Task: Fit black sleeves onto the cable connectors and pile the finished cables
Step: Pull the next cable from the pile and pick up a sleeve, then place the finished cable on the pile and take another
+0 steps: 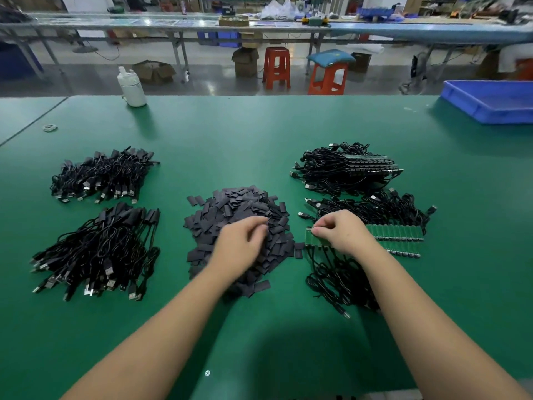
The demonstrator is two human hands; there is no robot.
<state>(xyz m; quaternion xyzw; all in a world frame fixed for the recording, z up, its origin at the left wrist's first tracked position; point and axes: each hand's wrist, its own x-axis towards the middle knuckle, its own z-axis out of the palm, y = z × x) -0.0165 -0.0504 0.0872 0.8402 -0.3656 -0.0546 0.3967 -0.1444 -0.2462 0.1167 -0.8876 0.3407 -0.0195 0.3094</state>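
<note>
A heap of flat black sleeves (239,209) lies in the middle of the green table. My left hand (240,243) is over that heap with its fingers curled down into the sleeves; what it holds is hidden. My right hand (337,230) pinches the leftmost green connector board in a row of boards (398,235) whose black cables (337,278) trail toward me. Two piles of sleeved cables (98,249) (103,174) lie at the left. More unsleeved cables with boards (349,168) are stacked at the back right.
A white bottle (132,88) stands at the far left edge of the table (230,134). A blue plastic tray (496,99) sits at the far right corner. A small roll of tape (49,127) lies at the left. Red stools and benches are beyond the table.
</note>
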